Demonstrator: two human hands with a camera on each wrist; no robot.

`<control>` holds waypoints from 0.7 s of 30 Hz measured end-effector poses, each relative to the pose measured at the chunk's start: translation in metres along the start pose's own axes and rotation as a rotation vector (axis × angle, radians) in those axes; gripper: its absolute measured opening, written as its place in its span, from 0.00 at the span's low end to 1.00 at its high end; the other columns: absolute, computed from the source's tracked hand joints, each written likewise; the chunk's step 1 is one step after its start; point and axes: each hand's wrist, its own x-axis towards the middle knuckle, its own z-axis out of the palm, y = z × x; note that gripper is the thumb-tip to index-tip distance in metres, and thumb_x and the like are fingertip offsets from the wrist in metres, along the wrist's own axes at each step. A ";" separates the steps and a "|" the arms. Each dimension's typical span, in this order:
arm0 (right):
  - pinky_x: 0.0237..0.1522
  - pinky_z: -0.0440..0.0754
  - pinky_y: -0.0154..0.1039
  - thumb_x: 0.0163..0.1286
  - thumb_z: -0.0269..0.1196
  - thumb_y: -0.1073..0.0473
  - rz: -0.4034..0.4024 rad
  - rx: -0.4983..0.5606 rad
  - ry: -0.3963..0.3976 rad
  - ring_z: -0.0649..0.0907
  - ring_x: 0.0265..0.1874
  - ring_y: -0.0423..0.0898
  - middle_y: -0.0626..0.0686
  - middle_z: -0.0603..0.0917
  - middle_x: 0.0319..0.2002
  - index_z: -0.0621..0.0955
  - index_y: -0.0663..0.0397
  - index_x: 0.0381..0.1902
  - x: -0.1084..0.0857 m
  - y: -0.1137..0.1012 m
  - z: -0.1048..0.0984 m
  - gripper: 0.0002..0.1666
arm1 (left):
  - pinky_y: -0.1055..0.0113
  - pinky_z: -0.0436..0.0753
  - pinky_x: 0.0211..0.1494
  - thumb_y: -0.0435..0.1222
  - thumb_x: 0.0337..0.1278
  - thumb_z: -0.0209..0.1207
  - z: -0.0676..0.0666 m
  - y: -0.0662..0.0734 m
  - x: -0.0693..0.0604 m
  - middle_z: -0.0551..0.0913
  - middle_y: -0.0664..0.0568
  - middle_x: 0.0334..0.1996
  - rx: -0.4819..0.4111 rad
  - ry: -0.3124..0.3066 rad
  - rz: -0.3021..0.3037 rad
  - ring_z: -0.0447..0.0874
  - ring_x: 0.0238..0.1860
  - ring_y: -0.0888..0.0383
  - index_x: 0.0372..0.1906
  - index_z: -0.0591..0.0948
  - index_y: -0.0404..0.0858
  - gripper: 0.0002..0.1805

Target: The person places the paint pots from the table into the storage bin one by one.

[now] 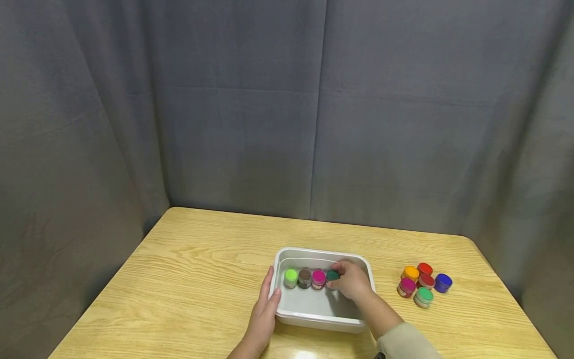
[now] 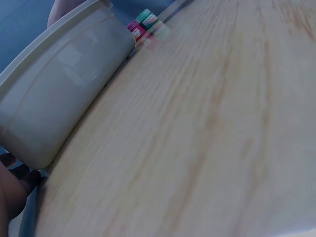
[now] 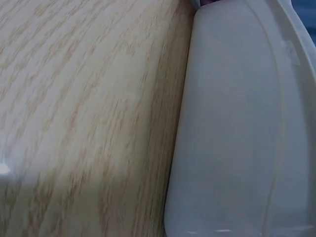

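Note:
A white tray [image 1: 314, 319] holds a row of small jars: light green [image 1: 290, 278], brown [image 1: 304, 278], magenta [image 1: 318, 279] and dark green [image 1: 332, 277]. My right hand [image 1: 352, 281] reaches into the tray and pinches the dark green jar at the row's right end. At the tray's left side, my left hand [image 1: 263, 313] holds the wall, thumb at the near part of the rim. In the left wrist view part of the left hand [image 2: 12, 190] shows by the tray's corner [image 2: 74, 84]. The right wrist view has the tray's outer wall [image 3: 227, 123] but hardly any hand.
Right of the tray, several jars stand grouped on the wooden table [image 1: 188, 289]: orange [image 1: 410, 273], red [image 1: 425, 269], dark red [image 1: 426, 281], magenta [image 1: 406, 287], teal green [image 1: 423, 297] and blue [image 1: 443, 282]. Grey curtains [image 1: 242, 124] surround the table's back and sides.

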 end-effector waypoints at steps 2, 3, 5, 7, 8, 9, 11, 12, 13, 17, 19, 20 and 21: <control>0.56 0.78 0.55 0.52 0.73 0.68 0.007 -0.009 -0.001 0.83 0.48 0.56 0.63 0.85 0.47 0.81 0.65 0.48 0.001 0.001 0.001 0.24 | 0.30 0.45 0.74 0.41 0.77 0.39 0.000 0.000 0.000 0.48 0.44 0.79 0.007 0.002 -0.004 0.43 0.78 0.36 0.79 0.49 0.46 0.30; 0.56 0.78 0.55 0.51 0.73 0.68 0.008 -0.009 -0.002 0.82 0.49 0.57 0.63 0.85 0.47 0.81 0.65 0.48 0.001 0.001 0.002 0.24 | 0.30 0.45 0.74 0.41 0.77 0.39 0.000 -0.001 0.000 0.49 0.44 0.79 0.007 0.004 -0.007 0.43 0.78 0.36 0.79 0.49 0.47 0.30; 0.56 0.78 0.56 0.52 0.73 0.68 0.016 -0.009 -0.008 0.82 0.49 0.57 0.63 0.85 0.47 0.81 0.65 0.48 0.002 0.002 0.003 0.24 | 0.30 0.45 0.74 0.41 0.77 0.40 0.000 -0.001 0.000 0.49 0.44 0.79 0.009 0.008 -0.011 0.44 0.78 0.36 0.79 0.50 0.47 0.30; 0.57 0.77 0.56 0.52 0.73 0.68 0.020 -0.009 -0.013 0.82 0.50 0.58 0.63 0.84 0.48 0.81 0.65 0.49 0.002 0.002 0.003 0.25 | 0.30 0.45 0.74 0.41 0.77 0.40 0.000 0.000 -0.001 0.49 0.45 0.79 0.009 0.010 -0.011 0.44 0.78 0.37 0.79 0.50 0.48 0.30; 0.57 0.77 0.56 0.52 0.73 0.68 0.020 -0.010 -0.014 0.82 0.50 0.58 0.63 0.84 0.48 0.80 0.66 0.49 0.002 0.002 0.003 0.25 | 0.30 0.45 0.74 0.41 0.77 0.40 0.000 0.000 -0.001 0.49 0.45 0.79 0.011 0.010 -0.009 0.44 0.78 0.37 0.79 0.50 0.48 0.30; 0.58 0.77 0.56 0.52 0.74 0.68 0.020 -0.011 -0.015 0.82 0.51 0.59 0.63 0.84 0.48 0.80 0.66 0.50 0.002 0.002 0.003 0.25 | 0.30 0.45 0.74 0.41 0.77 0.40 -0.001 0.000 -0.001 0.49 0.45 0.79 0.007 0.011 -0.010 0.43 0.78 0.37 0.79 0.50 0.49 0.30; 0.58 0.77 0.56 0.52 0.73 0.67 0.018 -0.015 -0.017 0.82 0.51 0.59 0.64 0.84 0.48 0.80 0.66 0.50 0.002 0.002 0.002 0.26 | 0.30 0.45 0.74 0.41 0.77 0.40 -0.001 0.001 -0.001 0.50 0.45 0.79 0.011 0.011 -0.005 0.43 0.78 0.37 0.79 0.51 0.50 0.30; 0.58 0.77 0.56 0.53 0.73 0.67 0.018 -0.018 -0.017 0.82 0.51 0.59 0.64 0.84 0.48 0.80 0.66 0.50 0.002 0.002 0.002 0.25 | 0.30 0.45 0.74 0.41 0.77 0.40 -0.001 0.002 -0.002 0.50 0.45 0.79 0.012 0.011 -0.003 0.43 0.78 0.37 0.78 0.51 0.50 0.30; 0.58 0.78 0.56 0.53 0.73 0.67 0.020 -0.016 -0.017 0.82 0.51 0.59 0.64 0.84 0.48 0.80 0.66 0.50 0.002 0.001 0.002 0.25 | 0.30 0.45 0.74 0.41 0.77 0.40 -0.001 0.002 -0.002 0.50 0.45 0.79 0.013 0.010 -0.002 0.43 0.78 0.37 0.78 0.51 0.50 0.30; 0.57 0.79 0.55 0.53 0.73 0.67 0.025 -0.005 -0.015 0.82 0.52 0.59 0.64 0.84 0.49 0.80 0.66 0.50 0.000 -0.001 -0.001 0.26 | 0.30 0.45 0.74 0.41 0.77 0.40 -0.001 0.004 -0.002 0.49 0.45 0.79 0.013 0.007 -0.005 0.43 0.78 0.37 0.78 0.51 0.50 0.30; 0.57 0.79 0.55 0.54 0.73 0.66 0.026 0.002 -0.014 0.81 0.53 0.60 0.64 0.83 0.50 0.79 0.66 0.52 -0.001 -0.003 -0.003 0.26 | 0.30 0.45 0.74 0.41 0.77 0.40 -0.001 0.004 -0.002 0.49 0.45 0.79 0.014 0.007 -0.006 0.43 0.78 0.37 0.78 0.51 0.49 0.30; 0.56 0.80 0.55 0.55 0.72 0.65 0.022 0.004 -0.014 0.81 0.53 0.60 0.64 0.83 0.51 0.79 0.66 0.53 -0.002 -0.004 -0.004 0.27 | 0.30 0.45 0.74 0.41 0.77 0.40 -0.001 0.004 -0.002 0.49 0.45 0.79 0.014 0.006 -0.007 0.43 0.78 0.37 0.78 0.51 0.49 0.30; 0.56 0.80 0.55 0.56 0.72 0.65 0.018 0.004 -0.014 0.81 0.53 0.60 0.64 0.83 0.51 0.79 0.66 0.53 -0.003 -0.005 -0.006 0.27 | 0.31 0.45 0.74 0.41 0.77 0.40 -0.001 0.003 -0.002 0.49 0.45 0.79 0.012 0.005 -0.007 0.42 0.78 0.37 0.79 0.51 0.49 0.30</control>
